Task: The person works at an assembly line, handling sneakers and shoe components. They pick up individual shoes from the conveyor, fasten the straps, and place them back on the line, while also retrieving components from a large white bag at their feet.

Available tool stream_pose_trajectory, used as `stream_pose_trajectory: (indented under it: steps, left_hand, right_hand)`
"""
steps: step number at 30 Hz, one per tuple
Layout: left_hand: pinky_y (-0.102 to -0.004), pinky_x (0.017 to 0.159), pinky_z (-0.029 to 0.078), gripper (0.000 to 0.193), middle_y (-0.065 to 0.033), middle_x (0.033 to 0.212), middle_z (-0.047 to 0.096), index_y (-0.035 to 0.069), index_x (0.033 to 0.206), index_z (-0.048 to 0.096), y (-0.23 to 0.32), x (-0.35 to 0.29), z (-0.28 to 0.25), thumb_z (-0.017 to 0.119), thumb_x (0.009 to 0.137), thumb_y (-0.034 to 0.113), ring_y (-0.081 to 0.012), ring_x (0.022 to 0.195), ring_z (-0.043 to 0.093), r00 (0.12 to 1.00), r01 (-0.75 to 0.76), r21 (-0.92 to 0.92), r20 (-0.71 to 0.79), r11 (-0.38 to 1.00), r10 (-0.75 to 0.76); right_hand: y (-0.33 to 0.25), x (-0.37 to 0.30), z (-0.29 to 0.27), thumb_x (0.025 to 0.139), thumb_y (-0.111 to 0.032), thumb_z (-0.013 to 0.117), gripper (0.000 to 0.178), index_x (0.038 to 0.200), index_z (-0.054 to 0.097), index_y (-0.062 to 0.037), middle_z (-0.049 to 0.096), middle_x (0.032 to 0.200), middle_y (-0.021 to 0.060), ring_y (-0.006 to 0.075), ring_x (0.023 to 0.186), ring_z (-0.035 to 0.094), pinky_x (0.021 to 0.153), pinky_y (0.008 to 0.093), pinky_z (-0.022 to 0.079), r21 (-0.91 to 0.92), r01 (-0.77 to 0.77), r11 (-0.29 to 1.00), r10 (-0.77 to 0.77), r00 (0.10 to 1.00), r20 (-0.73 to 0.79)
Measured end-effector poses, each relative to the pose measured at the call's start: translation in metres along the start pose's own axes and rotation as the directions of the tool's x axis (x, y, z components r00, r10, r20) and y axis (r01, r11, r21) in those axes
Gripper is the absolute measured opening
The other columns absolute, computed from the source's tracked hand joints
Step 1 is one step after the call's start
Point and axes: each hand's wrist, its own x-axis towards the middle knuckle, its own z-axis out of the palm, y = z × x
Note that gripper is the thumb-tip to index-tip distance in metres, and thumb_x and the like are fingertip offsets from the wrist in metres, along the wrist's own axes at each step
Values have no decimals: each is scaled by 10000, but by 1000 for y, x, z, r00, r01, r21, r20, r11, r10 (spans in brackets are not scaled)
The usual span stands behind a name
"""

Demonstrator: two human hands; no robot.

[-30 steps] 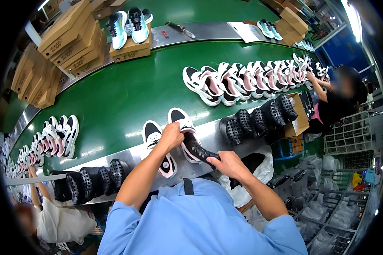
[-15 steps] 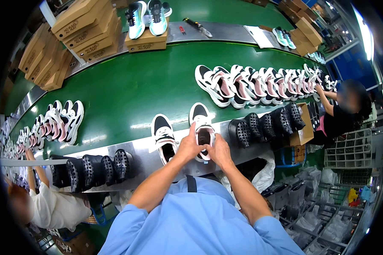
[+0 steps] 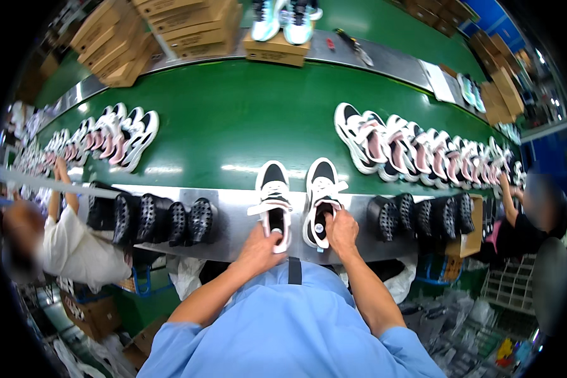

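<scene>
Two white sneakers with black toes and pink lining stand side by side before me, toes pointing away, on the metal strip at the near edge. At the heel of the left sneaker (image 3: 273, 189), my left hand (image 3: 259, 250) is closed, its thumb at the collar opening. My right hand (image 3: 343, 233) grips the right side of the collar on the right sneaker (image 3: 321, 183). Its fingertips are partly hidden by the shoe's edge. A round pale label shows on the insole of each sneaker. Both straps are loose and stick out sideways.
Rows of similar sneakers stand on the green belt, at left (image 3: 135, 135) and right (image 3: 416, 148). Black dotted boot-shaped blocks (image 3: 164, 217) line the near edge on both sides. Cardboard boxes (image 3: 195, 34) are stacked at the back. Co-workers sit at left (image 3: 82, 246) and right (image 3: 510, 220).
My left hand has moved from the right sneaker to the heel of the left one. My right hand stays on the right sneaker's collar. The whole view has shifted.
</scene>
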Motion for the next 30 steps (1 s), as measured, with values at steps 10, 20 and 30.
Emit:
stream_pose_trajectory:
  steps: [10,20,30]
  left_hand:
    - [-480,921,530,285,-203,1168,651,24,1100,684,-10,-56,-66,763,879,185,-395,1088,631,851,-90,-42,-522,995,55]
    - [-478,968,493,469,-166,1139,671,-37,1220,670,-159,-202,-181,840,836,171,-396,1069,597,200,683,9,-964,730,-176]
    - [-459,870,512,448,-149,1120,667,32,1078,699,-7,-117,-133,909,714,186,-340,990,626,557,-21,230,-806,973,202]
  right_hand:
    - [-11,-28,-71,877,-455,772,499,1059,712,5,745,898,240,438,856,729,789,515,562,-90,-45,995,56,990,128]
    - [-99,-65,-54,960,-164,738,237,1002,693,65,732,811,91,135,672,677,625,289,547,383,99,918,-218,935,280]
    - [-220,-95,-41,1041,-248,651,460,1378,489,20,637,1289,111,188,1085,656,899,374,584,806,-583,104,-430,704,565]
